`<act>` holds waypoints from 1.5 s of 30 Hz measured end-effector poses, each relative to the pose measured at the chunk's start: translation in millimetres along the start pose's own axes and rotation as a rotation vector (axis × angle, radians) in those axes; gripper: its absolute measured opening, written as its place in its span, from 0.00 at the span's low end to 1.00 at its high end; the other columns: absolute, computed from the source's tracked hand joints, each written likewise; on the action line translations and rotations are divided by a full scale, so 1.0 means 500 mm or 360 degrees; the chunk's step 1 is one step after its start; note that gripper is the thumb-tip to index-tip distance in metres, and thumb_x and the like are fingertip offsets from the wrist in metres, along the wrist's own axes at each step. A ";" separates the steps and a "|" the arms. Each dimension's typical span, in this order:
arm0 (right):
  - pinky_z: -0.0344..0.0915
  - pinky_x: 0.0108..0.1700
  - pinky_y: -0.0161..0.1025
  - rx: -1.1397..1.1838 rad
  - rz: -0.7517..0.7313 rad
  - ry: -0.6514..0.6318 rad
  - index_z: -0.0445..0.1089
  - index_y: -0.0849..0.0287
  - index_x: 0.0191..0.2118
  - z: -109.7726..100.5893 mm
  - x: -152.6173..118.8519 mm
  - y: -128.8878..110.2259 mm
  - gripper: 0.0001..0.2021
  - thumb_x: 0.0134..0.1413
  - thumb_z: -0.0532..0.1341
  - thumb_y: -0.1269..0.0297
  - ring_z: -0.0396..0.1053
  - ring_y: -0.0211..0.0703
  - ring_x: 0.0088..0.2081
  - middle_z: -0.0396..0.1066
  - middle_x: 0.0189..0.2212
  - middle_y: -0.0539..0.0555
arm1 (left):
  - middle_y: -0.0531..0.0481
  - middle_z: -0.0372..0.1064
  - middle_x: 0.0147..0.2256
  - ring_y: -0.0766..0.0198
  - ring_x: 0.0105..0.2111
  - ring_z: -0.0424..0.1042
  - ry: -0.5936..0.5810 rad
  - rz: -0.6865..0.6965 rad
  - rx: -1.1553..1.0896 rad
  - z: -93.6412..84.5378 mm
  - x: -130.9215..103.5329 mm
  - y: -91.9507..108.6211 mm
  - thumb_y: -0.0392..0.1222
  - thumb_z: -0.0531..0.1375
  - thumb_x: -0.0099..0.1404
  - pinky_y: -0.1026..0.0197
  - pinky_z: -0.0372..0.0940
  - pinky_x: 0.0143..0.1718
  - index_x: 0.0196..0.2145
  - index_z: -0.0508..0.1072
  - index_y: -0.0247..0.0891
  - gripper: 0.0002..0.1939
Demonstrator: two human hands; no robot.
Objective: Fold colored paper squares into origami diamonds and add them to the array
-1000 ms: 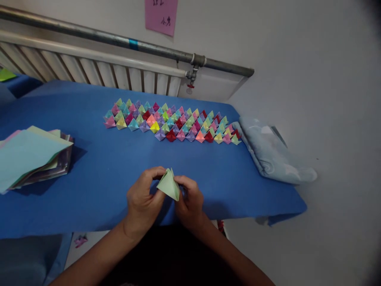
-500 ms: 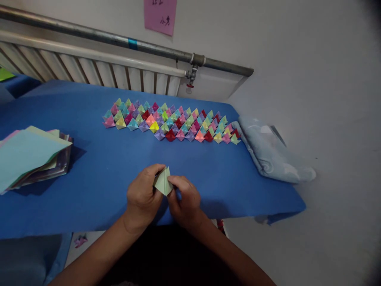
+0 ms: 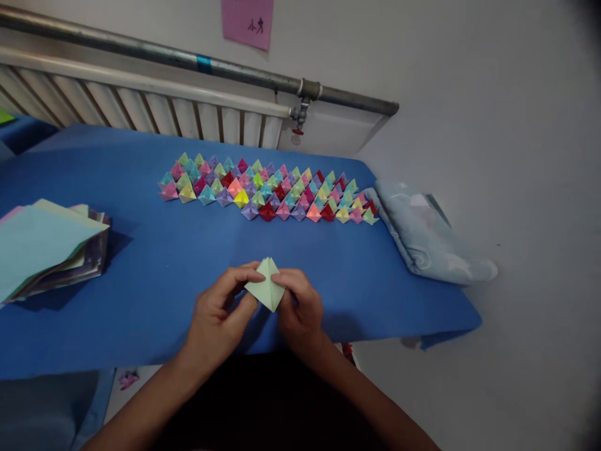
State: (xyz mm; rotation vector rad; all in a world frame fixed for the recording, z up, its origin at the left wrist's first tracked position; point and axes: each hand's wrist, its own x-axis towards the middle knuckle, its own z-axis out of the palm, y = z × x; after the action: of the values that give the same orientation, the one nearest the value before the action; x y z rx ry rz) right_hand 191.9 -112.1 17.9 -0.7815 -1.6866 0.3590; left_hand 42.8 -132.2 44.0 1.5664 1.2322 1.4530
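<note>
Between my two hands is a pale green piece of folded paper [image 3: 267, 293], diamond-shaped with a crease down its middle, held above the near part of the table. My left hand [image 3: 220, 307] pinches its left side, the fingers curled behind and partly hidden. On the right side, my right hand [image 3: 300, 307] grips it with finger and thumb. Beyond them, rows of small folded paper boats [image 3: 267, 211] in many colours stand close together on the blue tablecloth [image 3: 201, 244].
At the left lies a stack of coloured paper sheets [image 3: 51, 241]. A folded grey-blue patterned cloth [image 3: 417, 235] rests at the right end, against the wall. Behind the table run a white radiator [image 3: 188, 119] and a metal pipe [image 3: 253, 76] with a red-handled valve [image 3: 297, 131].
The folded paper has turned to show a wider, flatter diamond face and shifted slightly right. Both hands have moved their grip toward its upper sides. The view has shifted a little.
</note>
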 end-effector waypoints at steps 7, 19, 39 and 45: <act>0.73 0.39 0.38 -0.0043 0.0022 -0.0041 0.70 0.51 0.47 -0.001 -0.002 0.006 0.14 0.65 0.53 0.75 0.74 0.39 0.39 0.72 0.39 0.53 | 0.53 0.78 0.33 0.63 0.37 0.77 -0.0211 -0.0625 -0.0418 -0.032 0.018 0.026 0.41 0.65 0.60 0.64 0.70 0.38 0.37 0.78 0.43 0.06; 0.70 0.45 0.41 0.0282 0.0557 -0.0292 0.71 0.53 0.46 -0.003 0.003 -0.002 0.11 0.61 0.55 0.69 0.73 0.42 0.43 0.74 0.41 0.54 | 0.55 0.77 0.27 0.69 0.25 0.71 0.0169 -0.1061 -0.0717 -0.013 0.042 -0.010 0.48 0.74 0.48 0.66 0.64 0.29 0.40 0.76 0.38 0.23; 0.52 0.19 0.30 0.0665 0.1645 -0.0484 0.72 0.59 0.30 0.036 0.180 0.137 0.10 0.48 0.65 0.57 0.60 0.30 0.19 0.70 0.22 0.47 | 0.50 0.70 0.23 0.67 0.24 0.64 -0.0145 -0.0831 -0.0683 0.042 0.262 -0.115 0.53 0.73 0.43 0.62 0.58 0.28 0.25 0.78 0.34 0.19; 0.54 0.23 0.30 0.0596 0.1667 -0.0544 0.69 0.59 0.27 0.060 0.170 0.182 0.08 0.49 0.65 0.59 0.59 0.29 0.19 0.67 0.19 0.45 | 0.54 0.65 0.21 0.69 0.23 0.60 -0.0041 -0.0892 -0.0668 0.040 0.271 -0.152 0.54 0.72 0.45 0.64 0.54 0.26 0.22 0.74 0.35 0.19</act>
State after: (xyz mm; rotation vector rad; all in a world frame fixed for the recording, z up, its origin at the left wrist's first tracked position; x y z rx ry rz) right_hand 183.3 15.5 16.9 -1.3160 -1.3065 1.5495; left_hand 39.1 22.2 18.6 0.8658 1.1366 1.2101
